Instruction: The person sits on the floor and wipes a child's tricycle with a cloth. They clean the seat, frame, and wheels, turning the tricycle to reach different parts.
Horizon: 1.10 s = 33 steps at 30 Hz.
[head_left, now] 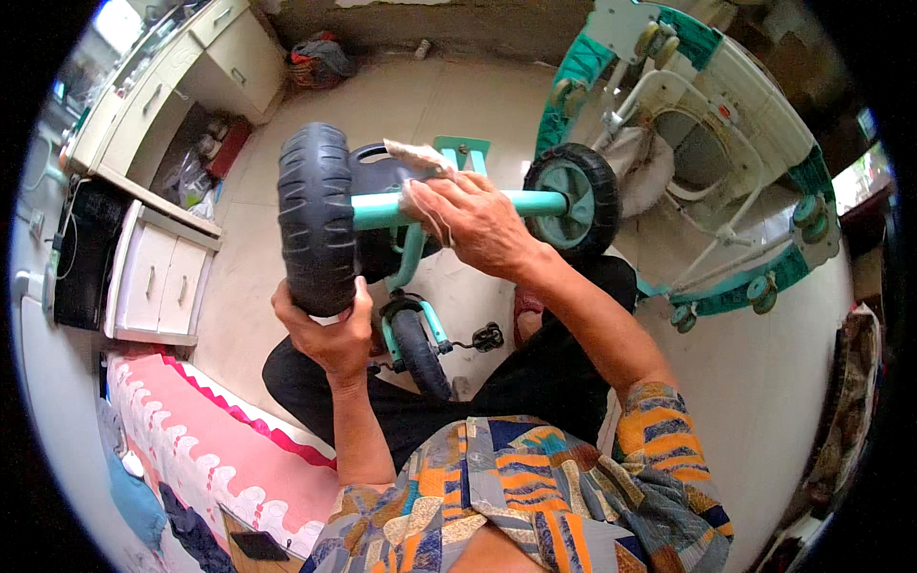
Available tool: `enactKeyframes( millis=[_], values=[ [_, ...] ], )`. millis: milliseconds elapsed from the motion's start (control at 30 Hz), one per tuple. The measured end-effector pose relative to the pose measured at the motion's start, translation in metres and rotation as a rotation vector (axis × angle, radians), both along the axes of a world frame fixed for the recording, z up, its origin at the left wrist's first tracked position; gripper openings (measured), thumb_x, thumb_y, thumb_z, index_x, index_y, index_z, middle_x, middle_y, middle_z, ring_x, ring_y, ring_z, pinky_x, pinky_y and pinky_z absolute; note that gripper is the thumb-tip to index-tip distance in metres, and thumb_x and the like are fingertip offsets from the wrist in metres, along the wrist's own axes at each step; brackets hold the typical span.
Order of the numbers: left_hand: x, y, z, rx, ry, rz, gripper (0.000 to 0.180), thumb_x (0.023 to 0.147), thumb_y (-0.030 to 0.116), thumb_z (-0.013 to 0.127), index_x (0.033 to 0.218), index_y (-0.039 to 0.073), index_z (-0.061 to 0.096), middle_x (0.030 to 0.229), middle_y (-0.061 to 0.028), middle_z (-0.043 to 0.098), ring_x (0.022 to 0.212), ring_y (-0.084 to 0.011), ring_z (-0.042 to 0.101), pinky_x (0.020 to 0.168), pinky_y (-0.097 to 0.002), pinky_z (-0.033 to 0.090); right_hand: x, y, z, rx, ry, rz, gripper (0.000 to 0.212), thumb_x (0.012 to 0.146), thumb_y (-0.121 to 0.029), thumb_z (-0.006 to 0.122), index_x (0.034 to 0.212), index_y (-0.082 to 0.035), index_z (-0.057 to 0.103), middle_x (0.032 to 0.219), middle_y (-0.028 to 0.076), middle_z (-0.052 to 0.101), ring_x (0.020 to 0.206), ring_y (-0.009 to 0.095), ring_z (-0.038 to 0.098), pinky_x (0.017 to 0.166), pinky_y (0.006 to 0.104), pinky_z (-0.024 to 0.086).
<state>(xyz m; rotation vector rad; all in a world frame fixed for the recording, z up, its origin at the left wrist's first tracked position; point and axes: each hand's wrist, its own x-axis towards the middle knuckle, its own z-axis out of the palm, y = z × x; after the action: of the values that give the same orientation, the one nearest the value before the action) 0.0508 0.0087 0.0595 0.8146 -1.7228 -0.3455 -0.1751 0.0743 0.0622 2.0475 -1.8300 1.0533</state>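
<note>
A teal child's tricycle stands tilted between my knees, its teal rear axle running crosswise. At the axle's left end is a chunky black wheel, and my left hand is closed around the lower part of its tyre. My right hand presses a pale cloth against the axle near its middle. On the right end sits another black wheel with a teal hub. Nearer to me are the smaller front wheel and a black pedal. A black seat is partly hidden behind the axle.
At the right, a teal and white baby walker lies with its casters showing. A cream desk and a white cabinet line the left side. Below them is a bed with a pink cover. A bag rests by the far wall.
</note>
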Motion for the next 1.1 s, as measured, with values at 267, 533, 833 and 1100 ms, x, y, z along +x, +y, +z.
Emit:
enactKeyframes(
  millis=[267,533,833,1100],
  values=[
    [0.002,0.0,0.0,-0.032,-0.075,0.054,0.074,0.067,0.017,0.083,0.126,0.0,0.042,0.11,-0.0155,0.053,0.095,-0.0301,0.06,0.088,-0.0366,0.047,-0.069,0.082,-0.06,0.324,0.14,-0.524,0.043,0.089,-0.007,0.058,0.131,-0.007,0.05,0.115,0.016,0.062,0.11,0.03,0.059,0.099,0.043,0.044],
    [-0.002,-0.003,-0.005,-0.008,-0.061,0.023,0.073,0.067,0.017,0.083,0.126,0.0,0.042,0.112,-0.0162,0.053,0.101,-0.0276,0.058,0.092,-0.0356,0.045,-0.093,0.069,-0.069,0.261,0.043,-0.475,0.032,0.073,-0.005,0.069,0.101,-0.006,0.056,0.097,0.014,0.059,0.095,0.034,0.057,0.085,0.0427,0.044],
    [0.065,-0.028,-0.012,0.057,0.243,0.101,0.064,0.073,0.007,0.08,0.124,-0.008,0.044,0.118,-0.0167,0.054,0.101,-0.0238,0.057,0.093,-0.035,0.046,-0.028,0.007,-0.028,0.109,0.11,-0.368,0.033,0.065,-0.005,0.076,0.092,-0.006,0.056,0.09,0.012,0.056,0.087,0.031,0.057,0.077,0.0411,0.045],
    [0.084,0.017,-0.161,0.899,0.22,-0.075,0.042,0.074,0.004,0.075,0.11,0.002,0.053,0.102,-0.0039,0.054,0.09,-0.0181,0.052,0.081,-0.0321,0.044,0.022,-0.034,-0.006,0.023,0.279,-0.415,0.026,0.07,-0.024,0.076,0.086,-0.008,0.063,0.085,0.012,0.06,0.083,0.028,0.059,0.074,0.0414,0.046]
  ],
)
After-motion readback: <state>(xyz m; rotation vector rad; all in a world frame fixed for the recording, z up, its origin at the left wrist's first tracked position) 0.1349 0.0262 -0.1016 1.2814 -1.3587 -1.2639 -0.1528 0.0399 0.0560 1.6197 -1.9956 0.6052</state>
